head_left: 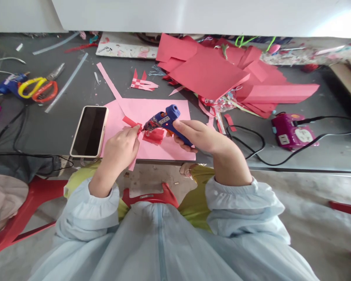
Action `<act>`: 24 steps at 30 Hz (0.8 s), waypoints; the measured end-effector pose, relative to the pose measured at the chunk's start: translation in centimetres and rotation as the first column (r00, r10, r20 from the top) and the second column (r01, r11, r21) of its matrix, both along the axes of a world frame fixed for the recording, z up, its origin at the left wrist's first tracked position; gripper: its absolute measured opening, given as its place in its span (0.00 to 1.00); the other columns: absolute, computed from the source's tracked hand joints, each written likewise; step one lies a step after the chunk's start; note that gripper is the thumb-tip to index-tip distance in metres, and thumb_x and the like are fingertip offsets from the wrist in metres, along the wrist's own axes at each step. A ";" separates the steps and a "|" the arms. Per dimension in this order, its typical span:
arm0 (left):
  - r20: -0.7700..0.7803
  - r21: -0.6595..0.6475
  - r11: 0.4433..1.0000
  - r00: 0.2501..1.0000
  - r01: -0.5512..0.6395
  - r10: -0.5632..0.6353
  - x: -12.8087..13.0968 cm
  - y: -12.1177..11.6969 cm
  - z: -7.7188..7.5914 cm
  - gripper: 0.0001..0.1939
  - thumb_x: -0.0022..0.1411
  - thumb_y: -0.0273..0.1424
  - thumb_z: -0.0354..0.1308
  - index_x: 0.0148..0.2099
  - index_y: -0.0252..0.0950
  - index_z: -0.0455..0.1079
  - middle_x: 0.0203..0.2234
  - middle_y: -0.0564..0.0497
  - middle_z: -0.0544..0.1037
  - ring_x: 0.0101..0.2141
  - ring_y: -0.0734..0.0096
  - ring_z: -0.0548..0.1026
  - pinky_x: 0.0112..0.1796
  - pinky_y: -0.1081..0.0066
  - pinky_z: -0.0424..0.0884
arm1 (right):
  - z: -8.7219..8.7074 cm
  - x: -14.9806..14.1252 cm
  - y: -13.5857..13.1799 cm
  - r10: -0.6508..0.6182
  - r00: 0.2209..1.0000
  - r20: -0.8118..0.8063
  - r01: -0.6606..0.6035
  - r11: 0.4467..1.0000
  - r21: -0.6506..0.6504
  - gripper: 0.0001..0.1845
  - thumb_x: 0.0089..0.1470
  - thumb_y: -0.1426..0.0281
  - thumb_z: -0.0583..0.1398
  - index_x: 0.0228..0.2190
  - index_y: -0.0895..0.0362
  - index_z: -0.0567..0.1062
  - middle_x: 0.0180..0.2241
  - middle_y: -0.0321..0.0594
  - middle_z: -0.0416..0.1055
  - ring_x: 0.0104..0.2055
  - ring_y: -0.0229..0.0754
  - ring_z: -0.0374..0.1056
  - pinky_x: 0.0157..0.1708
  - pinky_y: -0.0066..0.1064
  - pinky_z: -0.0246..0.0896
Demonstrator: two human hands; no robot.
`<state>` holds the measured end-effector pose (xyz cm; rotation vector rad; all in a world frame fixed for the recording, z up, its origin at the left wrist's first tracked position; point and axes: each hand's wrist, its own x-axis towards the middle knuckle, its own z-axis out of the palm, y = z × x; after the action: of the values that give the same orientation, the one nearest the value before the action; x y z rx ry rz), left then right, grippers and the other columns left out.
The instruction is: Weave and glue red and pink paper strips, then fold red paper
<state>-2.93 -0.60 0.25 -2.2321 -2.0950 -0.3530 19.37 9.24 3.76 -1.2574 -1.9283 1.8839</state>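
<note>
A blue hot glue gun (166,118) is gripped in my right hand (197,134), its nozzle pointing left. My left hand (121,146) pinches a red paper strip (130,121), close to the nozzle tip. A pink strip hangs below my left fingers over the table edge. Under the gun, a small red paper piece (154,136) lies on a pink paper sheet (169,153). A long pale pink strip (109,81) runs from the sheet toward the back left. Behind the sheet lies a small woven red-and-pink paper piece (143,84).
A phone (89,130) lies left of the sheet. Scissors (42,88), another blue glue gun (10,84) and clear glue sticks (67,82) are farther left. Red paper sheets (204,70) pile up behind. On the right, a purple power socket box (294,132) trails a black cord.
</note>
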 end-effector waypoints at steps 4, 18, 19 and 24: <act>0.012 -0.004 1.000 1.000 -0.001 0.001 0.1 0.1 0.0 0.20 0.69 0.26 0.46 0.59 0.33 0.70 0.46 0.41 0.82 0.43 0.59 0.81 0.40 0.65 0.76 | -0.1 0.0 0.0 0.034 0.999 -0.007 -0.034 0.999 -0.010 0.24 0.64 0.49 0.52 0.27 0.56 0.66 0.19 0.31 0.61 0.15 0.29 0.55 0.12 0.24 0.48; -0.011 0.003 1.000 1.000 0.004 -0.004 0.0 0.1 -0.2 0.21 0.68 0.26 0.46 0.59 0.32 0.69 0.47 0.42 0.82 0.43 0.58 0.81 0.40 0.64 0.76 | 0.1 -0.2 -0.1 -0.015 1.000 -0.012 0.015 1.000 0.015 0.25 0.65 0.51 0.53 0.26 0.56 0.65 0.19 0.31 0.60 0.15 0.28 0.55 0.12 0.23 0.48; -0.011 0.004 1.000 1.000 0.007 -0.007 0.0 0.1 -0.1 0.21 0.68 0.26 0.45 0.59 0.32 0.69 0.46 0.42 0.82 0.43 0.58 0.81 0.40 0.64 0.76 | 0.2 0.0 -0.1 -0.013 1.000 -0.025 0.013 1.000 -0.003 0.24 0.64 0.50 0.53 0.26 0.56 0.66 0.19 0.31 0.60 0.15 0.28 0.55 0.12 0.24 0.47; 0.012 0.013 0.999 1.000 -0.029 0.029 0.0 0.0 -0.2 0.18 0.67 0.26 0.46 0.56 0.33 0.67 0.39 0.44 0.83 0.37 0.61 0.81 0.34 0.67 0.74 | 1.1 1.4 0.3 -0.068 0.994 -0.089 0.069 0.998 0.007 0.27 0.59 0.44 0.56 0.30 0.56 0.69 0.21 0.31 0.59 0.15 0.30 0.55 0.10 0.26 0.44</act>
<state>-2.94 -0.58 0.07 -2.1952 -2.1225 -0.3773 20.74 9.54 4.86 -1.2003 -1.8247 1.8620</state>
